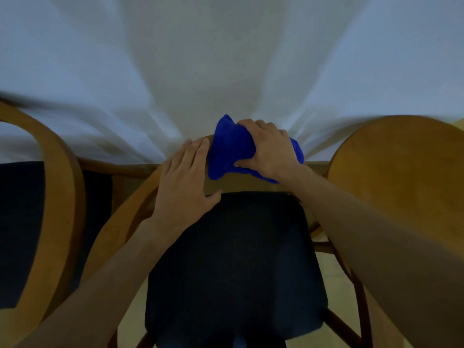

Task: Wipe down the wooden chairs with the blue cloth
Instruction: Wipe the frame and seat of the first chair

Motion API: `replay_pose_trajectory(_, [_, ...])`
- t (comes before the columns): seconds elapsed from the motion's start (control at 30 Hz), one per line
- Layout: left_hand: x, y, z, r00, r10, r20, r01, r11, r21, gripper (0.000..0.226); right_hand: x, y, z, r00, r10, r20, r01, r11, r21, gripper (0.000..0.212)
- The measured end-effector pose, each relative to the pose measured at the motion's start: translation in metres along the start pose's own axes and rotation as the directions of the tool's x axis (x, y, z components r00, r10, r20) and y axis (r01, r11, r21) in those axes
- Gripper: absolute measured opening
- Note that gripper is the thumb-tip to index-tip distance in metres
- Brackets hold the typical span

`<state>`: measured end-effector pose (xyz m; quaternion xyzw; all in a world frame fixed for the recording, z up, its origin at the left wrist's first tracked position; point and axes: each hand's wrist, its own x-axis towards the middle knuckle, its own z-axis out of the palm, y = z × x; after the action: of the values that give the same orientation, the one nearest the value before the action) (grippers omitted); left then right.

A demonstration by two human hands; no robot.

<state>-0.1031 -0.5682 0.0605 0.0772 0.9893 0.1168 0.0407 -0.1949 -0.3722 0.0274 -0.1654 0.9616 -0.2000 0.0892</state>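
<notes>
Seen from the head camera, looking down over the middle chair, pushed in against a table under a white tablecloth. On the curved top rail of its back, the blue cloth, bunched and gripped by the right hand, thumb below and fingers curled over the top, so pressed onto the wood for wiping. Beside it, just touching the cloth, the left hand, fingers straight and close together, laid flat on the same rail, probably to keep the chair from shifting under the rubbing. Below both arms, the dark seat cushion. To the left a second chair, to the right a third chair, its rounded back partly behind the right forearm. Edges rather blurred, so whether those two are already wiped: impossible to tell.
</notes>
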Motion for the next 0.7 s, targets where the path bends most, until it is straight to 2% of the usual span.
replay_pose_trajectory(0.33, [0.014,0.055,0.019,0.987,0.154,0.056,-0.152,0.988,-0.031,0.097,-0.045,0.064,-0.001,0.969,0.24,0.053,-0.245,0.963,0.115,0.071])
replay_pose_trajectory(0.43, [0.016,0.074,0.027,0.977,0.189,0.095,-0.187,0.982,-0.032,0.098,-0.071,0.087,-0.002,0.947,0.312,0.075,-0.316,0.948,0.047,0.062])
replay_pose_trajectory(0.53, [0.016,0.098,0.039,0.963,0.237,0.129,-0.234,0.972,-0.035,0.097,-0.095,0.104,-0.003,0.931,0.363,0.031,-0.361,0.931,-0.057,0.055])
replay_pose_trajectory(0.7, [0.013,0.141,0.052,0.921,0.348,0.174,-0.349,0.937,-0.027,0.096,-0.128,0.118,-0.001,0.902,0.431,-0.026,-0.431,0.895,-0.111,0.067])
